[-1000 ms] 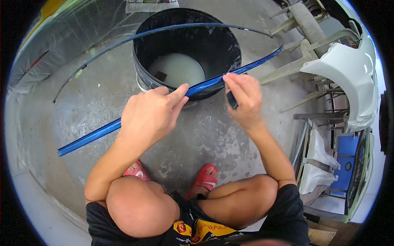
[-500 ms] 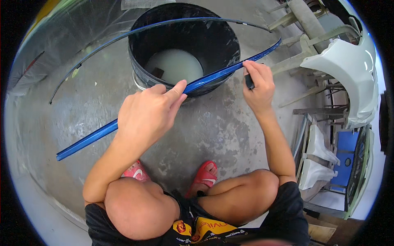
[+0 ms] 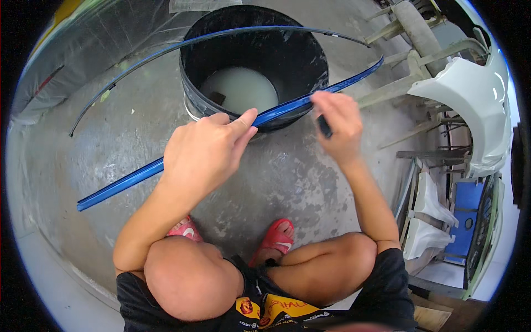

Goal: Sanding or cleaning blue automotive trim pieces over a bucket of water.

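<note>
A long, curved, glossy blue trim strip (image 3: 123,182) runs slantwise in front of me, its right part crossing over the near rim of a black bucket (image 3: 303,66). My left hand (image 3: 202,145) is closed round the strip near its middle, index finger laid along it. Farther right, the fingertips of my right hand (image 3: 342,123), a little blurred, are pinched together at the strip. A small black piece (image 3: 324,127) sticks out below those fingers; its kind I cannot make out. Cloudy water (image 3: 243,88) stands in the bucket, with a dark brown block (image 3: 217,98) in it.
Another thin blue strip (image 3: 238,31) arches across the bucket's top, reaching past it both ways. White body panels (image 3: 464,94) and stands (image 3: 420,63) occupy the right side. Plastic sheeting (image 3: 110,50) hangs at the far left. My feet in red slides (image 3: 275,243) rest on the concrete floor (image 3: 287,182).
My right hand has slid left along the strip, closer to my left hand. The left hand keeps its hold. The whole view has shifted slightly.
</note>
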Demonstrator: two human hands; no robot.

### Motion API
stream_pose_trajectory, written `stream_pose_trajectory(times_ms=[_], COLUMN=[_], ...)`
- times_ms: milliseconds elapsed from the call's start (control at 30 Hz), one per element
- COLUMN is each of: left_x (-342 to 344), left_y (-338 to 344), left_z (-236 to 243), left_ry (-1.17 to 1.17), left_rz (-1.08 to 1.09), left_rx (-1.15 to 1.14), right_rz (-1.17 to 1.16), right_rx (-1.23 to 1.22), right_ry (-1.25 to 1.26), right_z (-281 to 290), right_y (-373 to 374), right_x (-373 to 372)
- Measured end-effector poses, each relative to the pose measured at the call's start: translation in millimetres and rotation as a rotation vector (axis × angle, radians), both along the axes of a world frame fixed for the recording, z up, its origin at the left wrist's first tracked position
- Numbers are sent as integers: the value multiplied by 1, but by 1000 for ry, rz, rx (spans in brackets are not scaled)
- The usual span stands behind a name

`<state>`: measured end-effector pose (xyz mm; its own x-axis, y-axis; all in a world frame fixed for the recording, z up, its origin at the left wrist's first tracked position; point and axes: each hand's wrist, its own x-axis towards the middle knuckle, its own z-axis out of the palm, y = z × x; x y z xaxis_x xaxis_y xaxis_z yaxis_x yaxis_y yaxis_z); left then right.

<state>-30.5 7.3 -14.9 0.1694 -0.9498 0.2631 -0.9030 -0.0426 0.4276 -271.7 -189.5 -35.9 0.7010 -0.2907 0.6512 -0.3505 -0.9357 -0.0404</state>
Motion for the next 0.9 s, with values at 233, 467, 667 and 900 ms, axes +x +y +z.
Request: stream_pose_trajectory(times_ms=[233, 467, 667, 900], left_x=[0, 0, -1, -1], left_y=[0, 0, 0, -1], left_z=[-1, 1, 0, -1], left_ry=[11, 1, 4, 13], left_rz=[2, -1, -6, -1], left_rx=[-3, -6, -28, -1], right_rz=[30, -50, -110, 128], right_rx=[24, -5, 92, 74], right_ry=[25, 6, -61, 168], right_z=[-5, 4, 6, -2], right_y=[-2, 6, 10, 10], right_x=[-6, 4, 9, 3])
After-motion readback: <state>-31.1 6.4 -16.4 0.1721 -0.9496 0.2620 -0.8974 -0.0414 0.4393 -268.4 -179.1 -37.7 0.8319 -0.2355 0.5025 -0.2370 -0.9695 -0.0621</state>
